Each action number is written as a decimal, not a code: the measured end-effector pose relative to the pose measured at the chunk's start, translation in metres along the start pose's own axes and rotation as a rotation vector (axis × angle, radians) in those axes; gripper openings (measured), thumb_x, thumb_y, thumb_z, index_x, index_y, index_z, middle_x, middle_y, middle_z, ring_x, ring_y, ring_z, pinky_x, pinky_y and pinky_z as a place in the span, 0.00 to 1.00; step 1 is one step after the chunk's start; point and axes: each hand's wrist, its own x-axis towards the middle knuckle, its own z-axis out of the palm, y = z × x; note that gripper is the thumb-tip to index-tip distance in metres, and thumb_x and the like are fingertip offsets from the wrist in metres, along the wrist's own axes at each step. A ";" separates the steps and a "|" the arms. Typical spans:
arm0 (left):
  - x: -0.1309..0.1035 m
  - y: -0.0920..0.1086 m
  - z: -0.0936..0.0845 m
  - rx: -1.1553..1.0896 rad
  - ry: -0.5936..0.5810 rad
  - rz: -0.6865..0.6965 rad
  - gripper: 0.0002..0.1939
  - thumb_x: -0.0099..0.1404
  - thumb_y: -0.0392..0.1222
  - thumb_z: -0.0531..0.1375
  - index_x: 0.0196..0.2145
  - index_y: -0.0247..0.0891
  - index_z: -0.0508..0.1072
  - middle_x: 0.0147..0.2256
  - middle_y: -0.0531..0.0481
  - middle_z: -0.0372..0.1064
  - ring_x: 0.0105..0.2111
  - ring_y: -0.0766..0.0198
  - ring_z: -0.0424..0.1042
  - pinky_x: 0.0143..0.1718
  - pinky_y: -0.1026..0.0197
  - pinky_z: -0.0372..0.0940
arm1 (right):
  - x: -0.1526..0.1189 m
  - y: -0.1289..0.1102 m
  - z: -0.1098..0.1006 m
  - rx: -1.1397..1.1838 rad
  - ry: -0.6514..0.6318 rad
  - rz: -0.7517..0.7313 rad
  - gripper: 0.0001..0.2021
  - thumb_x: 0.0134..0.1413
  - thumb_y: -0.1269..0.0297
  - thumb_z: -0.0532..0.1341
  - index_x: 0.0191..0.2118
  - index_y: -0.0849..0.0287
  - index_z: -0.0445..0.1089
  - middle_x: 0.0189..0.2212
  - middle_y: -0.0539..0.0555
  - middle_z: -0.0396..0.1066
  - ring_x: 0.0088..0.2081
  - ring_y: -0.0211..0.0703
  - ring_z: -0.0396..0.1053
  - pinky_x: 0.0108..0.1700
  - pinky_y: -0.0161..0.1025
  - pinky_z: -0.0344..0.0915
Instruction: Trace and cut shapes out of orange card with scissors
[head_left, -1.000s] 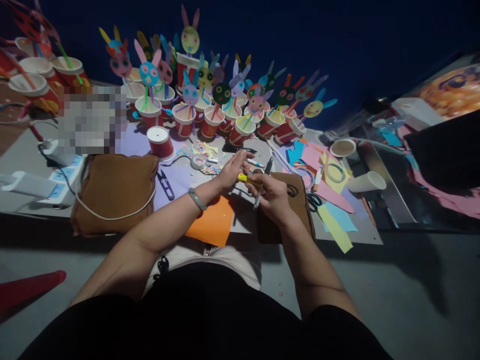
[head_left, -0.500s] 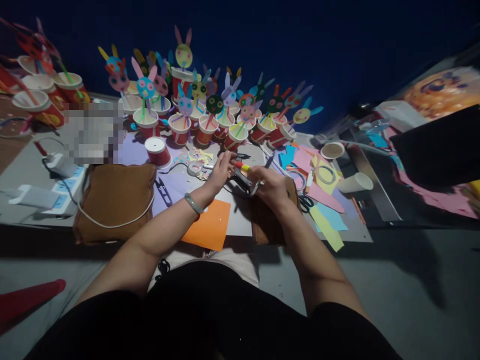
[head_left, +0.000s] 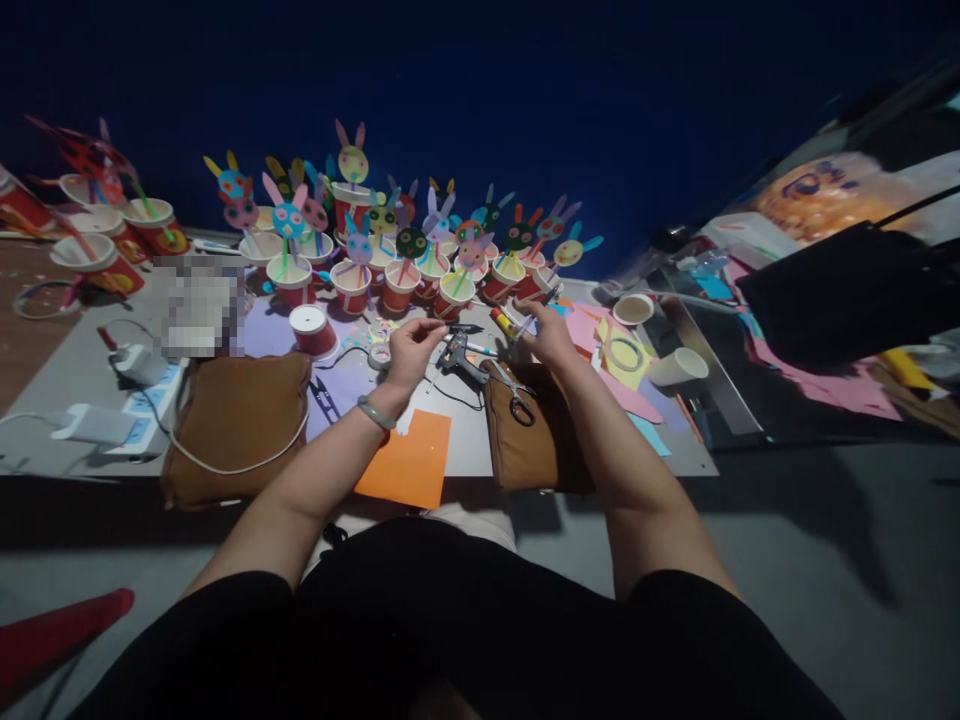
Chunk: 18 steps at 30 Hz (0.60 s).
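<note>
The right hand (head_left: 546, 335) grips a yellow-and-red tube (head_left: 505, 323) over a crowded table (head_left: 472, 440); the left hand's (head_left: 411, 358) fingers close at a black pen (head_left: 465, 328), their hold unclear. Any move calls for clearing the nearby glue gun (head_left: 455, 355).

Behind the grey table (head_left: 471, 448), a plain dark blue backdrop (head_left: 525, 110) is filling the upper part of the view; its material is not possible to tell. A brown surface (head_left: 26, 285) is standing at the far left, and a black surface (head_left: 806, 425) at the right. Dim light is leaving a shadow (head_left: 847, 530) upon the grey floor (head_left: 765, 600).
</note>
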 end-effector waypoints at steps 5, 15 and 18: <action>0.017 0.023 0.000 -0.112 0.111 0.008 0.13 0.59 0.46 0.69 0.30 0.35 0.72 0.21 0.58 0.65 0.21 0.74 0.62 0.26 0.68 0.58 | -0.018 -0.017 -0.014 0.023 -0.016 -0.032 0.19 0.57 0.60 0.59 0.52 0.61 0.72 0.47 0.64 0.76 0.48 0.57 0.72 0.54 0.51 0.68; -0.034 0.094 -0.034 -0.083 -0.054 0.182 0.27 0.72 0.58 0.54 0.20 0.40 0.59 0.16 0.57 0.54 0.19 0.70 0.58 0.28 0.63 0.60 | -0.054 -0.040 -0.014 -0.089 -0.232 -0.322 0.18 0.64 0.60 0.53 0.52 0.62 0.73 0.41 0.65 0.77 0.43 0.55 0.72 0.47 0.45 0.65; -0.075 0.087 -0.069 0.152 -0.095 0.164 0.29 0.72 0.59 0.54 0.19 0.38 0.66 0.18 0.53 0.61 0.22 0.70 0.63 0.29 0.63 0.60 | -0.035 -0.029 -0.007 -0.209 -0.328 -0.285 0.19 0.60 0.68 0.53 0.54 0.64 0.73 0.42 0.67 0.77 0.43 0.55 0.72 0.46 0.44 0.64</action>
